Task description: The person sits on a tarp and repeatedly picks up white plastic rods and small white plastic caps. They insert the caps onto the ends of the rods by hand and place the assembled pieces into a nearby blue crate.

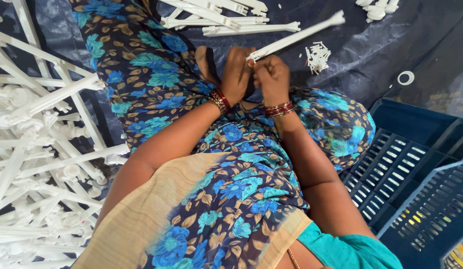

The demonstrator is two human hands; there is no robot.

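Nearest, at the lower right, stands a dark blue slotted crate (411,174). On the left lies a heap of white plastic rods (37,149). Over the lap, both hands meet at the near end of one white rod (296,36). The left hand (235,74) pinches that end from the left; the right hand (271,78) closes its fingers just beside it, touching the rod. The rod's long axis runs from the hands up and to the right, its flared far end pointing away over the dark sheet (371,55). Beyond the hands, a small pile of white pins (317,56) lies under the rod, a white ring (405,77) to the right, and more rods (216,17) farthest off.
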